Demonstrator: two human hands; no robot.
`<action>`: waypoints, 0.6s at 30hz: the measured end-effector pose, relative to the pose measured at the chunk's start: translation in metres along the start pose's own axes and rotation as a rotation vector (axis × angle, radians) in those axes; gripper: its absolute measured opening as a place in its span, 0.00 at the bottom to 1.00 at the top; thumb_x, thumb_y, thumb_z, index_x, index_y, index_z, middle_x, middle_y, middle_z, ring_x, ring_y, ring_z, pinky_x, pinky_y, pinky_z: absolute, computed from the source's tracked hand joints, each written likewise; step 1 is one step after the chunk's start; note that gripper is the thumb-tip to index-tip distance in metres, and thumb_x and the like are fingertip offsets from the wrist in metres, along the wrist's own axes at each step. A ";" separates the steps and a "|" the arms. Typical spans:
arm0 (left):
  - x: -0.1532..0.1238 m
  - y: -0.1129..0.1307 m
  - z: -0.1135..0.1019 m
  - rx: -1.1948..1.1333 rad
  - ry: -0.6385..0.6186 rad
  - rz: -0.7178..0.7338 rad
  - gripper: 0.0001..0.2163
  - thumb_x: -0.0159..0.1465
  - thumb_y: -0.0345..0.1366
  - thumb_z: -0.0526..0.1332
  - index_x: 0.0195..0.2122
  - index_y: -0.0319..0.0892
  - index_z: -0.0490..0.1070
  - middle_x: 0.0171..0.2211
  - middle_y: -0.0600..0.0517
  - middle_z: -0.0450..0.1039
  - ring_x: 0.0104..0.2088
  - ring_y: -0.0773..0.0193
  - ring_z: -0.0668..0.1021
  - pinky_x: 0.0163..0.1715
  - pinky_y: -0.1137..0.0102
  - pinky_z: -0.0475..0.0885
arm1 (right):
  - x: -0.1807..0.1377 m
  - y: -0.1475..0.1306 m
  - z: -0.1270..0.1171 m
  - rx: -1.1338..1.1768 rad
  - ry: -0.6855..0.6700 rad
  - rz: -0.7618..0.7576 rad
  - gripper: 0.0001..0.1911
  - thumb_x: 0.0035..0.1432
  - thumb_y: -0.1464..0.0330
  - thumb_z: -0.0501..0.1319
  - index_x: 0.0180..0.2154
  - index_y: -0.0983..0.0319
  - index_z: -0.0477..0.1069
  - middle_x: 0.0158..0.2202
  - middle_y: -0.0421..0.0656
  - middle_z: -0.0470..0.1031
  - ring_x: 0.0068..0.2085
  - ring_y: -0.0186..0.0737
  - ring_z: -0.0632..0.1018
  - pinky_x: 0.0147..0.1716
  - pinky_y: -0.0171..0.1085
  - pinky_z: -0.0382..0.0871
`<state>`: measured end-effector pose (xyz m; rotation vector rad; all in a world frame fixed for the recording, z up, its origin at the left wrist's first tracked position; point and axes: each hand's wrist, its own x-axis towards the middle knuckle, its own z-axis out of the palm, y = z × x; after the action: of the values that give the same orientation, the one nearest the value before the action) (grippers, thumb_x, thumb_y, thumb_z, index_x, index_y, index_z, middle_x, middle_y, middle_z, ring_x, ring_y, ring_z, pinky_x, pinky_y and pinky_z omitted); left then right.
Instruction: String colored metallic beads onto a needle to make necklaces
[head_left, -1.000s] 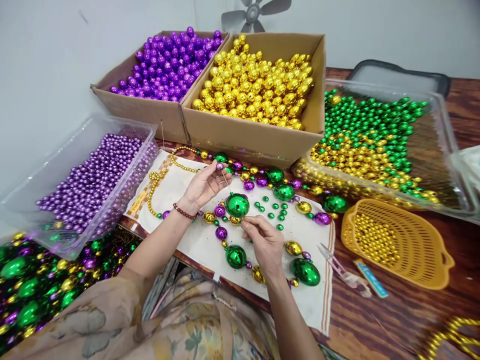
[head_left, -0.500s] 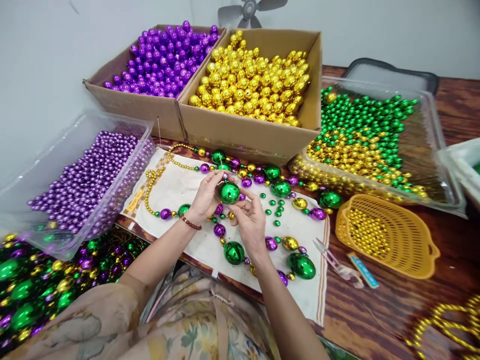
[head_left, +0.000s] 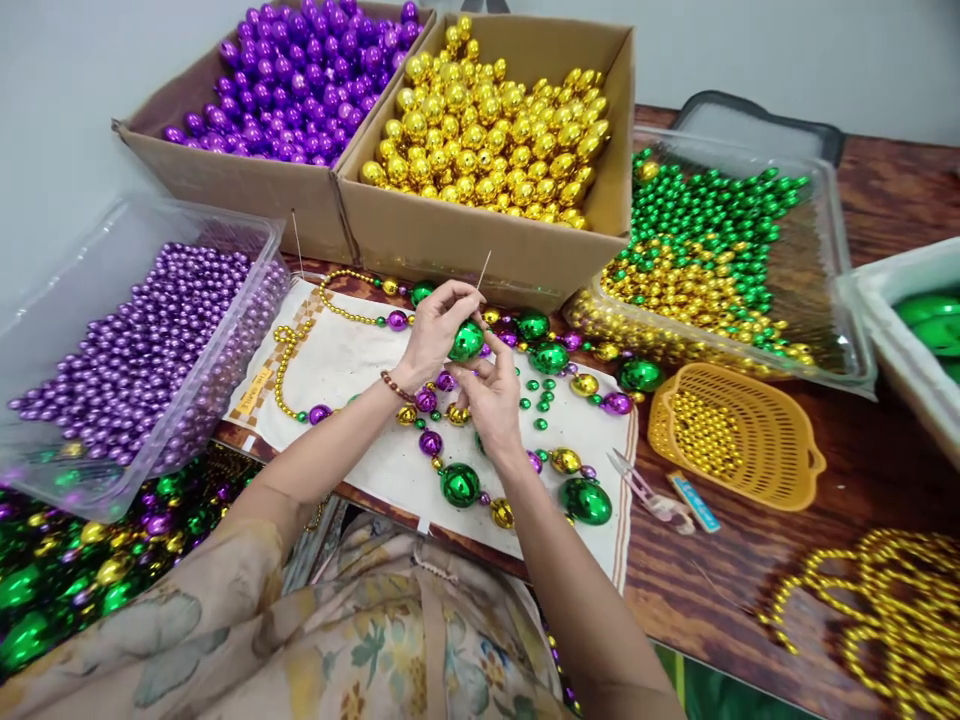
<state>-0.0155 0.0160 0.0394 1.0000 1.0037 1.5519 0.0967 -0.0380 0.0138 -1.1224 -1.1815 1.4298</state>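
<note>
My left hand (head_left: 439,335) is closed, its fingertips pinched at the base of a thin needle (head_left: 484,270) that points up and right. A large shiny green bead (head_left: 466,342) sits between my two hands. My right hand (head_left: 487,395) is closed with its fingertips against the bead's lower right side. Below them, a bead string with a big green bead (head_left: 460,485) and purple and gold ones lies on the white cloth (head_left: 360,375). Several small green beads (head_left: 541,424) are loose to the right of my hands. The thread inside the held bead is hidden.
Cardboard boxes hold purple beads (head_left: 300,90) and gold beads (head_left: 487,130) at the back. Clear bins stand left (head_left: 262,250) and right (head_left: 847,300). Scissors (head_left: 649,495) lie near a yellow basket (head_left: 780,440). Gold bead strands (head_left: 892,600) lie at lower right.
Both hands have moved slightly up in view with the green bead. The needle now leans right and shows more length above my left fingertips. The camera view has shifted.
</note>
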 end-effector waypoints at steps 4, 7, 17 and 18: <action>0.017 0.004 -0.013 0.025 -0.086 -0.071 0.04 0.62 0.32 0.63 0.30 0.42 0.73 0.26 0.56 0.72 0.26 0.70 0.74 0.31 0.74 0.68 | 0.024 -0.019 -0.024 -0.067 0.004 -0.027 0.19 0.53 0.58 0.69 0.45 0.59 0.75 0.33 0.39 0.80 0.18 0.29 0.72 0.16 0.32 0.67; 0.020 0.008 -0.016 0.082 -0.208 -0.108 0.04 0.61 0.31 0.64 0.28 0.40 0.73 0.26 0.55 0.73 0.26 0.70 0.74 0.30 0.74 0.68 | 0.046 -0.033 -0.031 -0.065 0.076 -0.109 0.15 0.55 0.56 0.68 0.39 0.60 0.77 0.33 0.40 0.80 0.19 0.29 0.74 0.15 0.30 0.65; 0.022 0.016 -0.030 0.204 -0.468 -0.246 0.04 0.58 0.30 0.66 0.26 0.38 0.74 0.22 0.54 0.73 0.24 0.69 0.75 0.28 0.72 0.68 | 0.095 -0.037 -0.034 0.146 0.260 -0.163 0.18 0.53 0.53 0.69 0.29 0.59 0.70 0.29 0.36 0.77 0.19 0.25 0.73 0.15 0.26 0.62; 0.022 0.016 -0.032 0.214 -0.473 -0.253 0.04 0.58 0.30 0.65 0.26 0.38 0.74 0.22 0.54 0.72 0.23 0.68 0.75 0.28 0.72 0.68 | 0.094 -0.035 -0.034 0.162 0.252 -0.153 0.18 0.54 0.52 0.68 0.30 0.59 0.69 0.30 0.36 0.77 0.20 0.26 0.74 0.15 0.26 0.63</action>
<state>-0.0541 0.0314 0.0467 1.2611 0.9251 0.9528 0.1205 0.0626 0.0370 -1.0413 -0.9351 1.2051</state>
